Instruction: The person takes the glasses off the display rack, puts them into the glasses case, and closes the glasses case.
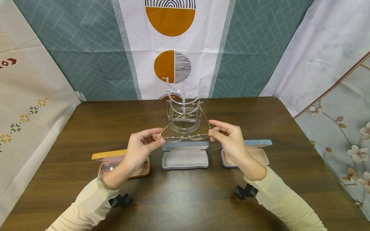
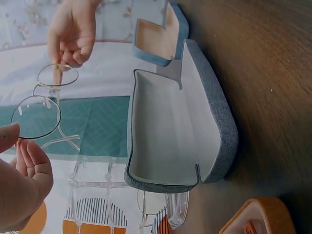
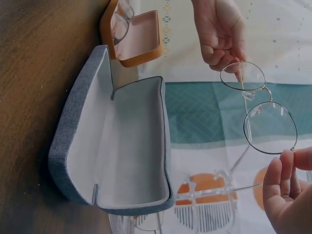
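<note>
A pair of thin gold-rimmed eyeglasses (image 1: pixel 186 137) is held in the air above the middle case, temples unfolded and pointing toward the stand. At its left hinge my left hand (image 1: pixel 142 145) pinches the frame between thumb and fingers. My right hand (image 1: pixel 229 138) pinches the opposite hinge the same way. Below the glasses lies an open grey-blue glasses case (image 1: pixel 185 159), its pale inside bare in the left wrist view. Just behind them stands a clear tiered eyeglasses stand (image 1: pixel 184 110), with another pair of glasses on a lower tier.
To the left, an open orange case (image 1: pixel 144 170) contains a pair of glasses, partly hidden by my left forearm. An open blue case (image 1: pixel 260 155) with a beige lining sits at the right, partly behind my right wrist. Fabric hangs behind the brown table (image 1: pixel 185 205).
</note>
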`<state>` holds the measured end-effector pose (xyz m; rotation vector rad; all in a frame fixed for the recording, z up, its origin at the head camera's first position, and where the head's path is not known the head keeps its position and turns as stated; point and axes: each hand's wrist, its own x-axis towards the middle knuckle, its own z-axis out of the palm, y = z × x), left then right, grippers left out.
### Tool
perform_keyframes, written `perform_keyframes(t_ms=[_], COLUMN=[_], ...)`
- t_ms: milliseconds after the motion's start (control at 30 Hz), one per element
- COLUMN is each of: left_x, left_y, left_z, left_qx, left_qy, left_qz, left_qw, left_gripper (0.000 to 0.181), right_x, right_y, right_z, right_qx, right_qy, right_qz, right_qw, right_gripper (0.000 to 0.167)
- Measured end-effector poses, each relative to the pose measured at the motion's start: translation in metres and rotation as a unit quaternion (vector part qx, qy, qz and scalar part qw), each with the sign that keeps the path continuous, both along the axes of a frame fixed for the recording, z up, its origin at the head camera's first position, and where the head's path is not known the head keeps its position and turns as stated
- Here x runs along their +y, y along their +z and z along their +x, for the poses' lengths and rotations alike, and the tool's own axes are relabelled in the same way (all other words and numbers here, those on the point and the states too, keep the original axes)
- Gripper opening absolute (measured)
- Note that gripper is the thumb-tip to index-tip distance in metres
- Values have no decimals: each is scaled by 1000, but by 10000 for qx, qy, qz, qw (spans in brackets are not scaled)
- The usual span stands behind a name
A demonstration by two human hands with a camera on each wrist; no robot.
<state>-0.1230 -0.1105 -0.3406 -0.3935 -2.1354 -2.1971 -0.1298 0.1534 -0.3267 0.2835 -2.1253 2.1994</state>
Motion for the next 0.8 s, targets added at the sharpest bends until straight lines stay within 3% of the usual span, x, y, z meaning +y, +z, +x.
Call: perform_keyframes(t_ms=[267,800], left_x=[1,2], left_y=[-3,-9], left_z=[3,3], left_qx=[232,610], left_qy=[71,234], left_qz=[-95,-675], left_qw=[9997,9956], left_gripper=[32,27], right_x=[-1,-2], right_y=[-2,-8], right_z=[3,1], right_qx=[82,169], right_qy=[25,-27], right_qz=[-178,-479], right_qw=[9998,9987], right_gripper=[36,35])
